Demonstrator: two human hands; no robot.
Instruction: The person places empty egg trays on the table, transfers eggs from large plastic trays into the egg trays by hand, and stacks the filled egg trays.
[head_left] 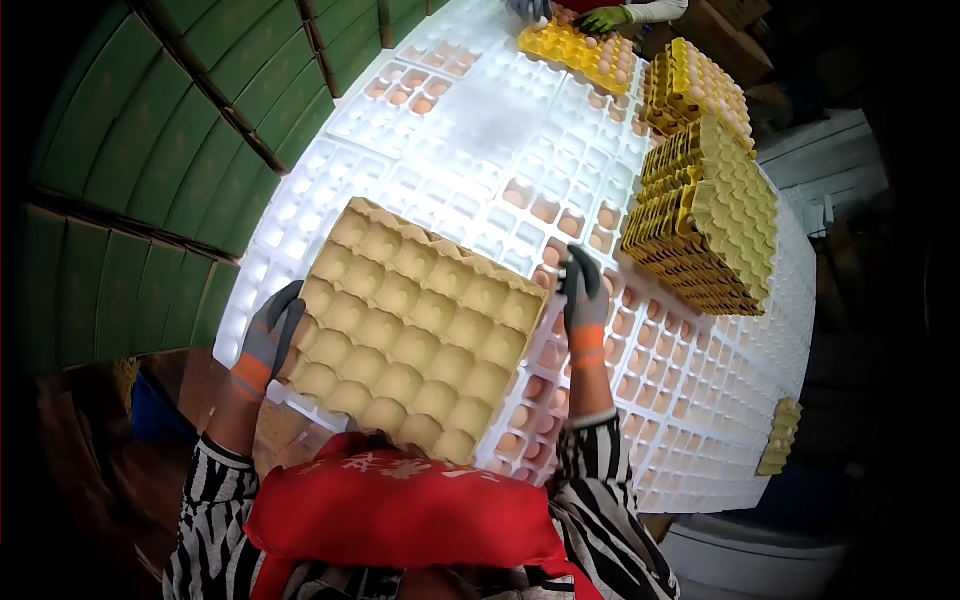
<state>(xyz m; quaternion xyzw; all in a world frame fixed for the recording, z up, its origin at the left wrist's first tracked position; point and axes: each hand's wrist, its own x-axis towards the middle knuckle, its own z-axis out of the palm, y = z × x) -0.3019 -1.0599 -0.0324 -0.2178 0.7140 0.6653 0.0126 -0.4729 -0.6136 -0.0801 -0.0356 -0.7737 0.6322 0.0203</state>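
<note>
An egg tray (pixel 400 320) of tan moulded pulp, its cups holding nothing, lies tilted in front of me, over the lower left of the white egg table. My left hand (pixel 268 335), in a grey glove with an orange cuff, grips the tray's left edge. To the right of the tray, my right hand (pixel 587 290) in a matching glove hovers over the table's egg cups. Its fingers point away from me and look parted, with no egg visible in them. Brown eggs (pixel 571 224) sit in cups around that hand.
The lit white egg table (pixel 440 185) curves ahead. A stack of pulp trays (pixel 700 220) stands on its right, with egg-filled yellow trays (pixel 700 90) behind. Another person's gloved hand (pixel 604 20) is at a yellow tray (pixel 575 55). Green cartons (pixel 150 150) line the left.
</note>
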